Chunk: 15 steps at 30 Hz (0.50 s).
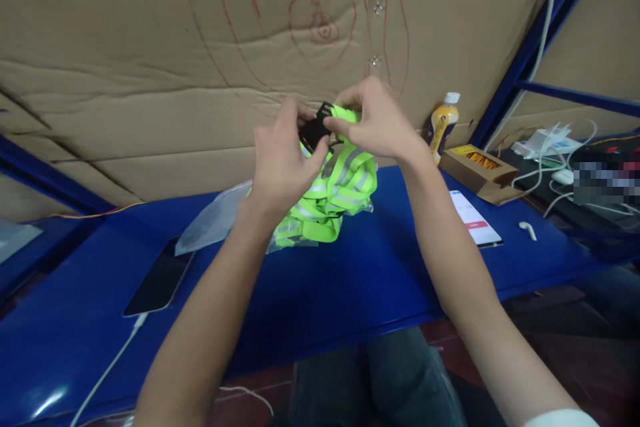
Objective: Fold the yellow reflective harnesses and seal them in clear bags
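Between my two hands is a black plastic buckle point(314, 132) on a bundle of neon-yellow webbing with silver reflective stripes point(350, 177). My left hand point(283, 157) pinches the buckle's left side between thumb and fingers. At its upper right end, my right hand point(375, 120) grips the buckle and the yellow strap beside it; the fingertips are partly hidden. Loops of the strap hang down onto the blue table, with clear plastic wrapping showing under them. A translucent plastic bag point(217, 217) lies left of the bundle, behind my left wrist.
A charging phone point(157, 280) lies at left on the blue table point(320, 307). At right are a lit phone point(475, 219), a white earbud point(527, 231), a cardboard box point(487, 180) and a juice bottle point(443, 123). Cardboard walls the back; blue posts stand at both sides.
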### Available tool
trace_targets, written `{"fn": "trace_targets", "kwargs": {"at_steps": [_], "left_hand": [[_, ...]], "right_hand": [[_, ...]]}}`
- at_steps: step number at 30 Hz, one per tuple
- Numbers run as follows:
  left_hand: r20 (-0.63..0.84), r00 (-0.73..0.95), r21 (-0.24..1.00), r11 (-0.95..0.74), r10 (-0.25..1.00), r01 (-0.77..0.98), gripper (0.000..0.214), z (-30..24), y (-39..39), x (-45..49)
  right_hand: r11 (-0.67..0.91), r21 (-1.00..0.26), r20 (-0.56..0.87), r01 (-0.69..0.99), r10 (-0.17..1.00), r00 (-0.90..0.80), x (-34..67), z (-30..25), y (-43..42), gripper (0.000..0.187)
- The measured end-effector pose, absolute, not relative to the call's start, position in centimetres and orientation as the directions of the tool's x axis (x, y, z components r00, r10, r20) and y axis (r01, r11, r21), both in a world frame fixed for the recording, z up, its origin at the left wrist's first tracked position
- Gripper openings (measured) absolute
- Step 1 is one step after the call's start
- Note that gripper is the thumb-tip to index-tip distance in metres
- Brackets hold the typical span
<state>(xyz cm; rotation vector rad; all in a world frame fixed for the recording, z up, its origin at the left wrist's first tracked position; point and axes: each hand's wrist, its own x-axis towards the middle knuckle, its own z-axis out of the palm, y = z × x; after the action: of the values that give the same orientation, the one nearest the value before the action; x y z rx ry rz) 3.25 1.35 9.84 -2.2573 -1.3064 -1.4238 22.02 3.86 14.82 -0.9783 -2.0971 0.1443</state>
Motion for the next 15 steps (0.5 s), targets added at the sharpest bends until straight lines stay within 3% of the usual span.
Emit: {"fn": "trace_targets", "kwargs": {"at_steps": [8, 15], "left_hand": [[0.828, 0.057, 0.302, -0.53, 0.558, 0.792, 0.022, 8.7, 2.4, 3.4], [0.795, 0.17, 0.375, -0.692, 0.582, 0.617, 0.028, 9.4, 2.9, 2.2]], "right_hand": [[0.717, -0.378, 0.594, 0.585, 0.673, -0.441, 21.1, 14.6, 3.5, 0.022], [0.708, -0.47, 0.659, 0.528, 0.679, -0.325, 22.9, 14.2, 5.4, 0.03]]}}
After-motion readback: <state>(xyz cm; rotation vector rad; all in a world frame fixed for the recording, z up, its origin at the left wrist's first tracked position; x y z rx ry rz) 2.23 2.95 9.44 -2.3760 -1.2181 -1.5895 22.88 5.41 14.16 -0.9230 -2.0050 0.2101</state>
